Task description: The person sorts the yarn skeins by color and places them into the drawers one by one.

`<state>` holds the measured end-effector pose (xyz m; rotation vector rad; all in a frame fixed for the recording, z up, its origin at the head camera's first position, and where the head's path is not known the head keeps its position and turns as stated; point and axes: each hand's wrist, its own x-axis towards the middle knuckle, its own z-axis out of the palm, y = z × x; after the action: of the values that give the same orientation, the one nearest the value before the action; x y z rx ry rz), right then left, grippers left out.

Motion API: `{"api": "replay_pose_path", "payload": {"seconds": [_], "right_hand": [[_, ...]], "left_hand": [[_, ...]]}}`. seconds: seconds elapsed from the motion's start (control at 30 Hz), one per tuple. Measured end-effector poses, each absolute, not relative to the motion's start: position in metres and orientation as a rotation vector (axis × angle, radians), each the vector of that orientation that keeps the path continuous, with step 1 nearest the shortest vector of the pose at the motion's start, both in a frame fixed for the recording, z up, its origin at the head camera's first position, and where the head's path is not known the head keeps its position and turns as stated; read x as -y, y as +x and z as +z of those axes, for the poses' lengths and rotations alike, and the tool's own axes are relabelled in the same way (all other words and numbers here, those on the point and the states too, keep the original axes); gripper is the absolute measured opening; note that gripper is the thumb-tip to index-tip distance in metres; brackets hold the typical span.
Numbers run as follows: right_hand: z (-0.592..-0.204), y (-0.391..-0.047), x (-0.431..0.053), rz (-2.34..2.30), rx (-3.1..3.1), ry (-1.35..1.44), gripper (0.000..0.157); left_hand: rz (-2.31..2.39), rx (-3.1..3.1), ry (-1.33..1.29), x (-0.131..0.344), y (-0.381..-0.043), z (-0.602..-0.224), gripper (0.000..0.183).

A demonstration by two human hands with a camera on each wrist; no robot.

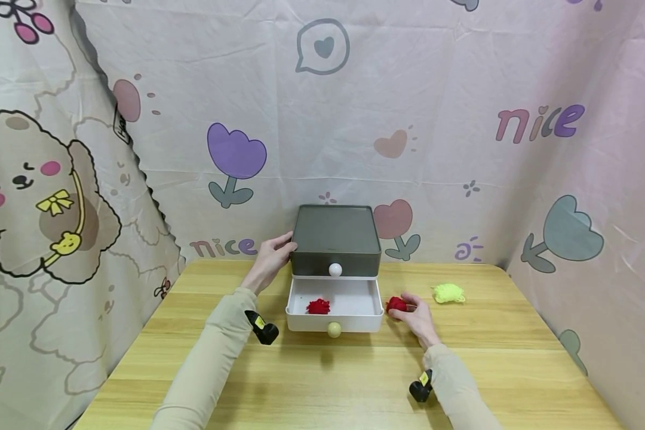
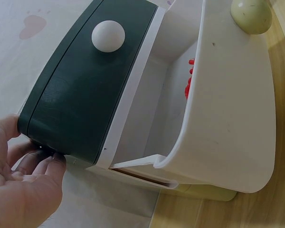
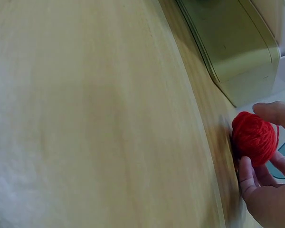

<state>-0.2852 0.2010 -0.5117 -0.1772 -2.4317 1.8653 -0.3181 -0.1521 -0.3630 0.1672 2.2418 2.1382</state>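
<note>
A small drawer box (image 1: 335, 230) with a dark green-grey top stands at the back of the table. Its white drawer (image 1: 355, 323) is pulled out, and a red yarn bundle (image 1: 318, 307) lies inside. My left hand (image 1: 269, 261) holds the box's left side; the left wrist view has the thumb at the top edge and the other fingers curled against the side. Right of the drawer, my right hand (image 1: 420, 321) grips a red yarn ball (image 3: 254, 137) between thumb and fingers, low at the tabletop.
A neon yellow yarn bundle (image 1: 448, 293) lies on the wooden table (image 1: 365, 382), right of my right hand. The dark upper drawer has a white knob (image 1: 335, 270), the open one a pale yellow knob (image 1: 334, 329). A printed curtain (image 1: 322, 131) hangs behind the table.
</note>
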Motion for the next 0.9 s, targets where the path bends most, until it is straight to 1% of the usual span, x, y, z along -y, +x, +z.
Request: {"api": "replay_pose_path", "payload": {"seconds": [0.7, 0.9], "right_hand": [[-0.5135, -0.2893, -0.1975, 1.745, 2.453, -0.223, 0.05], [-0.5109, -0.2873, -0.1977, 1.784, 2.451, -0.25, 0.053]], "left_hand": [[2.173, -2.221, 0.173, 0.1519, -0.3195, -0.3644, 0.056], [2.163, -2.226, 0.166, 0.1516, -0.3206, -0.3646, 0.056]]}}
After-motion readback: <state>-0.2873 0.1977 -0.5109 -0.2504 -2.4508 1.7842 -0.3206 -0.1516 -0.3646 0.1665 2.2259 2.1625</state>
